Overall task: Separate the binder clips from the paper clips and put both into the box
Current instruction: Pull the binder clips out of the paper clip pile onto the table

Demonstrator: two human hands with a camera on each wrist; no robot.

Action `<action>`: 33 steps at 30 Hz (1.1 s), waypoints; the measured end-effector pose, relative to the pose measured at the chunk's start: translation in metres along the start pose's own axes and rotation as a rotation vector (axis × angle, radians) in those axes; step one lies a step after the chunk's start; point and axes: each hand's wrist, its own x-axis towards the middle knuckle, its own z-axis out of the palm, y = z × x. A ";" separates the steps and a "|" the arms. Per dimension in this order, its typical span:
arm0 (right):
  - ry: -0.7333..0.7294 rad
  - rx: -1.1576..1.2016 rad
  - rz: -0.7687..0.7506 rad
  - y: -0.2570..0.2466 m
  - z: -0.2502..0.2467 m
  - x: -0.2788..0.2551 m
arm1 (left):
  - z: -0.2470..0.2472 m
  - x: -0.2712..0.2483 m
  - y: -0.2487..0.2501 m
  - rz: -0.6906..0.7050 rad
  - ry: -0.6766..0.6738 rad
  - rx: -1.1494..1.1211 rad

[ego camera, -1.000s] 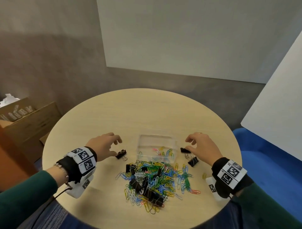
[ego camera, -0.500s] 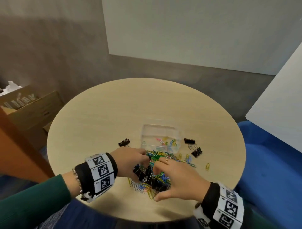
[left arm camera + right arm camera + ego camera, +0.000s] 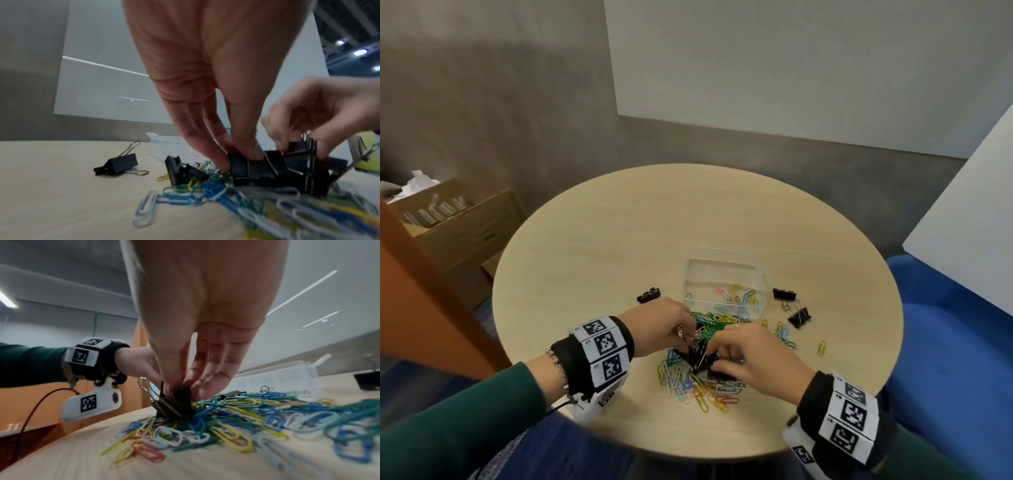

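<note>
Binder clips are sitting bunched in the paper clips pile at lower centre of the head view, near the desk front edge. The clear box is standing just above, bare desk lying beyond it. The left hand and right hand are both pinching black clips with curled fingers.
</note>
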 end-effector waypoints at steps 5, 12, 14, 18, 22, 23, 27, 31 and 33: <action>0.072 0.341 0.141 0.013 -0.010 0.000 | -0.010 -0.001 -0.008 -0.015 0.046 -0.172; 0.153 0.794 0.326 0.033 -0.023 0.002 | -0.017 -0.001 -0.011 -0.017 0.137 -0.327; 0.169 0.897 0.376 0.037 -0.024 0.002 | -0.016 0.001 -0.010 -0.016 0.150 -0.337; 0.201 1.075 0.460 0.049 -0.024 0.002 | -0.014 0.005 -0.005 0.018 0.194 -0.358; 0.212 1.147 0.488 0.054 -0.029 -0.001 | -0.015 0.005 -0.005 0.028 0.158 -0.367; 0.225 1.155 0.494 0.055 -0.031 -0.002 | -0.015 0.004 -0.006 0.021 0.144 -0.373; 0.231 1.269 0.566 0.060 -0.038 -0.002 | -0.014 0.002 -0.010 -0.018 0.120 -0.429; 0.182 1.295 0.581 0.059 -0.034 -0.002 | -0.015 0.001 -0.007 -0.045 0.154 -0.371; 0.188 1.310 0.581 0.059 -0.034 -0.001 | -0.016 0.000 -0.010 -0.091 0.177 -0.319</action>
